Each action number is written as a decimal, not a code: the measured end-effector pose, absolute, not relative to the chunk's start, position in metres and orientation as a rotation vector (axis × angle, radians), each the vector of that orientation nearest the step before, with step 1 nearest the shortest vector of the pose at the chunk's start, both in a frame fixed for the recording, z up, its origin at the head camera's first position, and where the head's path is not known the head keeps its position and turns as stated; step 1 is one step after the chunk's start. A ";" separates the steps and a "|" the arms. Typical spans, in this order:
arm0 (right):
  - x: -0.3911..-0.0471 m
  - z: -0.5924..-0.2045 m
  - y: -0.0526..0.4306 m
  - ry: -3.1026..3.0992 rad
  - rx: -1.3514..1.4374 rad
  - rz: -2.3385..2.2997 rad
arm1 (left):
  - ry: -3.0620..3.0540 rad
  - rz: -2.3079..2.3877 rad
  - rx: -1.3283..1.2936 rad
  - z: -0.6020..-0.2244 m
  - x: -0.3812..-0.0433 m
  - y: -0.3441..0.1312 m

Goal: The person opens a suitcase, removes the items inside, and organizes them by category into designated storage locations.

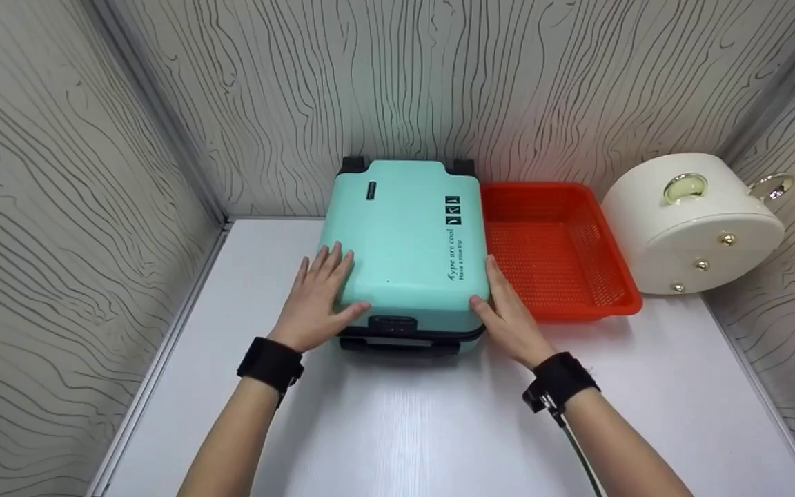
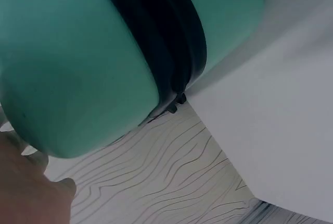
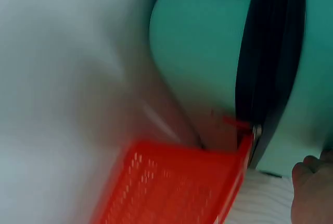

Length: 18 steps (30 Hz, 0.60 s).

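Observation:
A mint-green suitcase (image 1: 401, 241) lies flat on the white table, its wheels toward the back wall and its black handle (image 1: 394, 323) toward me. My left hand (image 1: 315, 304) rests with spread, straight fingers on the lid's left front edge. On the opposite side, my right hand (image 1: 511, 317) lies along the right front edge, thumb on top and fingers extended down the side. A black zipper band (image 2: 156, 31) runs round the shell in the left wrist view. Fingertips of the right hand (image 3: 315, 187) show beside the shell in the right wrist view.
A red perforated plastic basket (image 1: 629, 300) stands against the suitcase's right side. Right of it sits a white rounded case (image 1: 680, 228) with gold knobs and metal handles. Wood-grain panels (image 1: 397, 83) wall in the back and both sides of the table (image 1: 397, 428).

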State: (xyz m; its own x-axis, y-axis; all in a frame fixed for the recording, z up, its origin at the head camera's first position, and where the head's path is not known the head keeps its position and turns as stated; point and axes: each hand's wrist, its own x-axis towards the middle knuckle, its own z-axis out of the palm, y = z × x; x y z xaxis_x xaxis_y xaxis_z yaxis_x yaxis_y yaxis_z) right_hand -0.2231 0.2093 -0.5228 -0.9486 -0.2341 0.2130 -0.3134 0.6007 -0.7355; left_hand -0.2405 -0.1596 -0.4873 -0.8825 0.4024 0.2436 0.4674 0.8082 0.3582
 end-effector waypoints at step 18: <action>-0.202 -0.510 0.176 -2.551 0.335 1.707 | -2.713 -0.352 -0.718 -0.506 -0.231 -0.155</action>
